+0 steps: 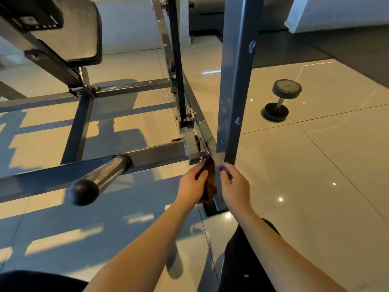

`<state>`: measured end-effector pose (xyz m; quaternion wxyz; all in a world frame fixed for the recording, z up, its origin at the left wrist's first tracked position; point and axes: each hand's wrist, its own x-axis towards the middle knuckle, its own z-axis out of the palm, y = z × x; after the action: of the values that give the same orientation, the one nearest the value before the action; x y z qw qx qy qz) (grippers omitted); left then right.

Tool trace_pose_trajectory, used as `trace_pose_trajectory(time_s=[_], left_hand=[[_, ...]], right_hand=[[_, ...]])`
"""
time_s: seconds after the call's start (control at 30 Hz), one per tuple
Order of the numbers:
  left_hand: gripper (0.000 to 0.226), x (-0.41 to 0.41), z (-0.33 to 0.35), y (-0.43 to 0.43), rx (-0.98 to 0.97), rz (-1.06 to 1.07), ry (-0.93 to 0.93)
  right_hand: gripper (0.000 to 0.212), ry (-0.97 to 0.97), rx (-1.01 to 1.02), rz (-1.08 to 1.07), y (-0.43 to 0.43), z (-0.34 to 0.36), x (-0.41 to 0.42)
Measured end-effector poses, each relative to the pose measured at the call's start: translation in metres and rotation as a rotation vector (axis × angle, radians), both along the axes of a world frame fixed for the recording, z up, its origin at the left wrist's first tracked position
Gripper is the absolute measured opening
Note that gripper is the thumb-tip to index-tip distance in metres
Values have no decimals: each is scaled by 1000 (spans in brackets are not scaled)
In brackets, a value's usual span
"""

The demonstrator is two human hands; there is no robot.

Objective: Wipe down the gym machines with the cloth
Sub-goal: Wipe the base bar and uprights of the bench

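- Dumbbell: black, with two round heads joined by a short metal handle; it stands tilted, lower head on the floor, upper head raised.
- Floor: glossy beige tiles with thin dark joints, dotted with small bright reflections at right and crossed by long shadows at left.
- Dark mat: matte floor covering at upper right, bordering the tiles.
- White wall: upper right corner, beyond the mat.
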<state>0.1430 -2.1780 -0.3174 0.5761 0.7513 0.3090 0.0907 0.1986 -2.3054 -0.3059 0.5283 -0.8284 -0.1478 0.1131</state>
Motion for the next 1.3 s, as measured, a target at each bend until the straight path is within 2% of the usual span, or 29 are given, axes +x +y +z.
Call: trace_pose_trajectory(time_s=[0.1, 0.2, 0.27, 0.4, 0.5, 0.63, 0.73, 0.8, 0.97, 1.1, 1.17, 1.23, 1.3], left_hand=[[46, 21, 19, -5, -79, 90, -44], [45, 44, 37, -17, -19, -5, -154], [42, 53, 35, -22, 7, -46, -162], [40, 48, 10, -19, 72, -119, 27], [39, 43, 4, -24, 7, -114, 113], [42, 55, 23, -22, -74, 18, -85], [46, 60, 33, -21, -79, 8, -186], [50, 58, 29, -23, -55, 11, -175], [55, 60, 28, -17, -154, -6, 42], [55, 64, 40, -16, -129, 14, -104], [62, 65, 39, -19, -114, 7, -167], [65, 61, 31, -23, -108, 12, -148], [58, 57, 23, -25, -163, 15, -93]], right_hand=[[38, -16, 63, -140, -7, 12, 13], [46, -39, 94, -148, 0, 22, 23], [47, -39, 96, -144, 4, 23, 27], [53, -19, 88, -122, 5, 15, 23], [57, -13, 49, -105, 5, 12, 19], [58, -1, 49, -131, -3, 18, 28], [55, 4, 85, -114, 2, 25, 33], [55, -4, 62, -102, 10, 26, 31], [59, 20, 14, -114, 12, 25, 30], [54, -4, 23, -122, 10, 25, 32], [51, -21, 35, -138, 12, 23, 32], [50, -15, 35, -154, 15, 22, 32], [51, -6, 10, -164, 16, 21, 31]])
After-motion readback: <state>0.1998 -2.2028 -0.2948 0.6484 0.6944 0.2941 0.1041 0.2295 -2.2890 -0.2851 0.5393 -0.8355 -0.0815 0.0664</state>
